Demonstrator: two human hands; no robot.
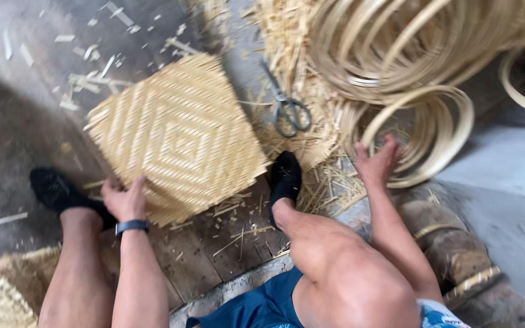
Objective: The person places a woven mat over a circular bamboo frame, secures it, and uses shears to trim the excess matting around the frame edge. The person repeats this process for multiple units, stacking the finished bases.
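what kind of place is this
Probably a bamboo or rattan weaving workshop, worked at floor level. The left hand rests on a square woven mat, the right hand reaches into coiled cane hoops, and scissors lie among cut strips.

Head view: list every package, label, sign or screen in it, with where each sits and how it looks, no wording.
No packages, labels, signs or screens show.
Nearest to one: a dark band on the wrist of the left hand, which rests on the woven mat; whether it bears a screen cannot be told.
The right hand reaches into coiled bamboo strips; scissors lie beside the mat, unmarked.
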